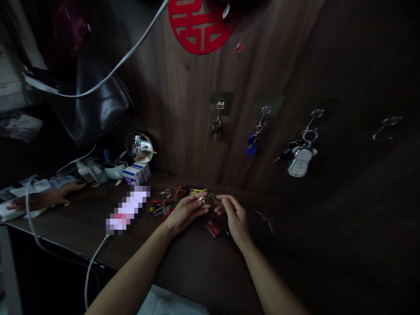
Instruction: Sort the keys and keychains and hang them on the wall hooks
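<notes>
Low over the dark wooden desk, my left hand (184,213) pinches a metal key ring (202,200) between its fingertips. My right hand (236,220) is closed beside it, its fingertips on a key (213,198) between the two hands. A dark red tag (213,229) hangs or lies just below them; I cannot tell which. Behind my left hand lies a pile of keys with red and yellow cords (169,199), partly hidden by that hand. To the right of my right hand, loose keys (265,218) lie on the desk.
On the wooden wall, hooks hold a bunch of keys (215,129), blue key tags (251,146) and a white key fob (300,162); one hook (387,127) is bare. A glowing phone (127,211) with a white cable, a small box (137,174) and a round mirror (140,148) are left.
</notes>
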`<action>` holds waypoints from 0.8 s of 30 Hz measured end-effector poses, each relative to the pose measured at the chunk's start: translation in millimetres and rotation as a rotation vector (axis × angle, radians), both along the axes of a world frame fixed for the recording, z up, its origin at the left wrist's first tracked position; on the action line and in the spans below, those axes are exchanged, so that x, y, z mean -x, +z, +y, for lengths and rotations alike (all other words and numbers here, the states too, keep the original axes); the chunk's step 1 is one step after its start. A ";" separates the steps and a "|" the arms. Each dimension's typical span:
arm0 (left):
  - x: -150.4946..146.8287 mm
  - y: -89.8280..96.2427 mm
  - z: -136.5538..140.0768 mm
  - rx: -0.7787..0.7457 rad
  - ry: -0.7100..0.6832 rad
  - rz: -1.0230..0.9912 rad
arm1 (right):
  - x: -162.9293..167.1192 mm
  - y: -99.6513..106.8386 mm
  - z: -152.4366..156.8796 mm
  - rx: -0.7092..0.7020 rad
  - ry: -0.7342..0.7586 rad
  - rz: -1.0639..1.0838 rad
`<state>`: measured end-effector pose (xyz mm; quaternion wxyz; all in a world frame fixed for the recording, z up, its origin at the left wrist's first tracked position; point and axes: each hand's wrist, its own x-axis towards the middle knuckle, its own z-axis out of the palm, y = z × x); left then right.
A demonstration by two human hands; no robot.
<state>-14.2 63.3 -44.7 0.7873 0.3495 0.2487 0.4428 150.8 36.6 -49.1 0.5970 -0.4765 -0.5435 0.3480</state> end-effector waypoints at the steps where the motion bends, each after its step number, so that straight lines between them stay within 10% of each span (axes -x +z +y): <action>1: 0.0 -0.1 0.2 -0.003 0.002 -0.001 | -0.2 -0.4 -0.1 -0.007 0.002 -0.002; 24: 0.5 -0.6 1.1 -0.006 0.014 -0.018 | 3.2 -10.4 1.5 -0.224 -0.083 -0.337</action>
